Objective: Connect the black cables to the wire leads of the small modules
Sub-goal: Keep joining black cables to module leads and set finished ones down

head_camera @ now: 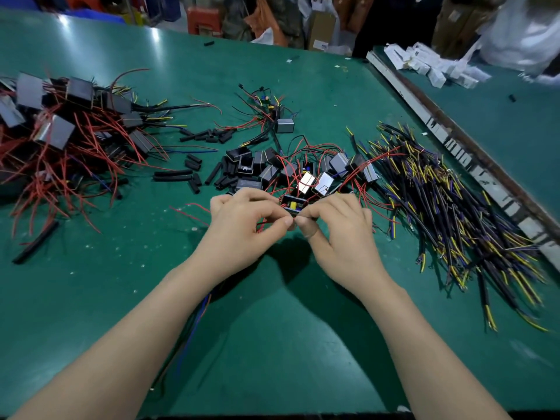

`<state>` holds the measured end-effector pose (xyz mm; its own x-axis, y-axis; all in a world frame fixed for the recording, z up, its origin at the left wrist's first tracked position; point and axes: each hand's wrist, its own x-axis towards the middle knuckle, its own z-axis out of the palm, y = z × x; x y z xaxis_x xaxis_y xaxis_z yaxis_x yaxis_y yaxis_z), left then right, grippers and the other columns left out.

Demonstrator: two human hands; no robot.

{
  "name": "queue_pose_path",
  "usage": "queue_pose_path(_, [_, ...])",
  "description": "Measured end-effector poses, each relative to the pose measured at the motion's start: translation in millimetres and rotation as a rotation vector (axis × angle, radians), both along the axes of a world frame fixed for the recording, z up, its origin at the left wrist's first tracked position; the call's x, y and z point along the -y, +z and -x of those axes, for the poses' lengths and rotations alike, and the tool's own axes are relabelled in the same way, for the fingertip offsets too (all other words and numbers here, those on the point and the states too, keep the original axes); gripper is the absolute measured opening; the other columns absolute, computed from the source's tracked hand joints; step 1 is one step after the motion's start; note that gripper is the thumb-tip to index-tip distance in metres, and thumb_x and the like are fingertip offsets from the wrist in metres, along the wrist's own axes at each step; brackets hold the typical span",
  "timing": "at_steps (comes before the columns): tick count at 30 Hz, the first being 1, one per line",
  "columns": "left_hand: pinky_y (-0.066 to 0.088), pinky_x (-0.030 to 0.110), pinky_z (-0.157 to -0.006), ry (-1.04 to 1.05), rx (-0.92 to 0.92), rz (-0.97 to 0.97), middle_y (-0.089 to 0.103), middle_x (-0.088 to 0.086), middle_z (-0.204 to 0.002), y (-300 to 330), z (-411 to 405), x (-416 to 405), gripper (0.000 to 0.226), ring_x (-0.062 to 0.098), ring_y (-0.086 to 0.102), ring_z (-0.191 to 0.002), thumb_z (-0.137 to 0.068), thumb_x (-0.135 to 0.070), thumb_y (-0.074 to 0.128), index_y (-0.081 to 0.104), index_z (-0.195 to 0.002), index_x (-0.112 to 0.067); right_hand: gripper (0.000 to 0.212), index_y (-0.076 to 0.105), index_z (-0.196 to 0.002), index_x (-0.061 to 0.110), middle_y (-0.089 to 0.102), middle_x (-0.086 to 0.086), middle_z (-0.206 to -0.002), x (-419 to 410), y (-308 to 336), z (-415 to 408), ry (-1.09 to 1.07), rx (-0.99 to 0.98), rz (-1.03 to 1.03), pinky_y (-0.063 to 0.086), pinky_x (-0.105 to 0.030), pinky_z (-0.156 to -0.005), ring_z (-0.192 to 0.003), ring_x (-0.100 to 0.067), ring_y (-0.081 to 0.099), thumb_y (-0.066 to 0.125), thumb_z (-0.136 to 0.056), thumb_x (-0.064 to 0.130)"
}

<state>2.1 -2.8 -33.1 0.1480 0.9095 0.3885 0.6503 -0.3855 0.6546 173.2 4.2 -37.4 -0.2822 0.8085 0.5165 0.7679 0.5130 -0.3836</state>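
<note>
The green surface (303, 344) is wide and smooth, with small pale specks on it and a soft shine at the far left. On the far left lies a big heap of finished modules (60, 125), grey and black boxes tangled in thin red wires. On the right lies a long loose pile of black cables (454, 213), round and thin, each one ending in bare yellow and blue tips. In the middle, just beyond the hands, there is a smaller cluster of small modules (303, 174), some with shiny metal faces, and to its left short black tube pieces (194, 174) lie scattered.

The left hand (242, 219) has its fingers curled, and thumb and forefinger pinch something thin, probably a wire lead; I cannot see it clearly. The right hand (336, 228) is curled in the same way and pinches at the same place, so the fingertips of both hands almost touch. Just behind the fingertips sits an open black module (292, 205) with a yellow part inside. A thin cable (194, 325) runs under the left forearm toward the near edge.
</note>
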Motion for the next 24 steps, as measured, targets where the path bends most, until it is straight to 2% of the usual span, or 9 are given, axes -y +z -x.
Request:
queue_pose_path(3, [0.02,0.033,-0.084,0.0,-0.176,-0.143,0.057,-0.017,-0.093,-2,1,2,0.018,-0.001,0.048,-0.103,-0.082,-0.037,0.057,0.072,-0.077,-0.029,0.019,0.055,-0.074,0.038,0.053,0.02,-0.08,0,2,1,0.025,-0.081,0.273,0.019,-0.03,-0.073,-0.103,-0.009,0.042,0.055,-0.093,0.036])
queue_pose_path(6, [0.02,0.034,-0.08,-0.034,-0.23,-0.204,0.061,-0.011,-0.091,-1,2,3,0.025,0.001,0.049,-0.098,-0.085,-0.039,0.053,0.074,-0.078,-0.028,0.026,0.057,-0.066,0.037,0.059,0.018,-0.076,-1,7,-2,0.044,-0.203,0.535,0.036,-0.037,-0.091,-0.097,-0.012,0.053,0.058,-0.091,0.032])
queue_pose_path(8, [0.021,0.035,-0.08,-0.06,-0.245,-0.219,0.062,-0.009,-0.09,-1,1,3,0.028,0.002,0.05,-0.097,-0.084,-0.04,0.049,0.074,-0.079,-0.028,0.021,0.064,-0.072,0.028,0.063,0.015,-0.07,-1,10,-5,0.104,-0.337,0.72,0.044,-0.024,-0.084,-0.079,-0.005,0.058,0.058,-0.092,0.022])
queue_pose_path(11, [0.021,0.035,-0.081,-0.071,-0.233,-0.237,0.063,-0.01,-0.086,-2,1,3,0.027,0.001,0.05,-0.097,-0.084,-0.04,0.05,0.074,-0.079,-0.028,0.021,0.065,-0.076,0.022,0.061,0.018,-0.064,0,11,-7,0.17,-0.506,0.845,0.041,-0.008,-0.067,-0.064,0.005,0.053,0.058,-0.093,0.012])
queue_pose_path(13, [0.022,0.035,-0.082,-0.027,-0.183,-0.21,0.062,-0.013,-0.084,-2,1,2,0.023,0.0,0.049,-0.096,-0.083,-0.04,0.054,0.073,-0.078,-0.028,0.017,0.064,-0.077,0.025,0.06,0.016,-0.07,1,8,-3,0.136,-0.475,0.705,0.041,-0.013,-0.07,-0.069,0.002,0.053,0.06,-0.093,0.022])
queue_pose_path(15, [0.022,0.034,-0.085,0.025,-0.1,-0.132,0.059,-0.02,-0.083,-1,1,0,0.017,-0.002,0.048,-0.097,-0.081,-0.039,0.057,0.071,-0.077,-0.03,0.01,0.063,-0.081,0.025,0.061,0.014,-0.083,1,3,1,0.044,-0.286,0.382,0.041,-0.026,-0.08,-0.086,-0.007,0.055,0.062,-0.091,0.027])
queue_pose_path(17, [0.021,0.03,-0.09,0.055,-0.026,-0.051,0.056,-0.029,-0.082,-1,1,-1,0.017,-0.004,0.049,-0.1,-0.079,-0.04,0.054,0.068,-0.075,-0.034,0.007,0.066,-0.088,0.021,0.062,0.008,-0.091,1,-1,4,-0.011,-0.074,0.06,0.038,-0.035,-0.079,-0.095,-0.017,0.052,0.066,-0.088,0.028])
queue_pose_path(20, [0.019,0.026,-0.092,0.071,0.024,0.022,0.059,-0.034,-0.08,0,0,-2,0.019,-0.007,0.048,-0.103,-0.078,-0.043,0.051,0.066,-0.068,-0.037,0.01,0.069,-0.087,0.019,0.062,0.004,-0.093,-1,-6,4,-0.035,0.029,-0.204,0.033,-0.034,-0.07,-0.094,-0.017,0.048,0.069,-0.082,0.028])
queue_pose_path(24, [0.028,0.039,-0.101,0.055,0.099,0.096,0.062,-0.034,-0.081,1,0,-4,0.021,-0.008,0.048,-0.095,-0.076,-0.042,0.05,0.065,-0.064,-0.035,0.008,0.071,-0.084,0.019,0.064,0.004,-0.091,-1,-9,7,-0.049,0.025,-0.346,0.027,-0.029,-0.069,-0.093,-0.015,0.047,0.073,-0.08,0.026])
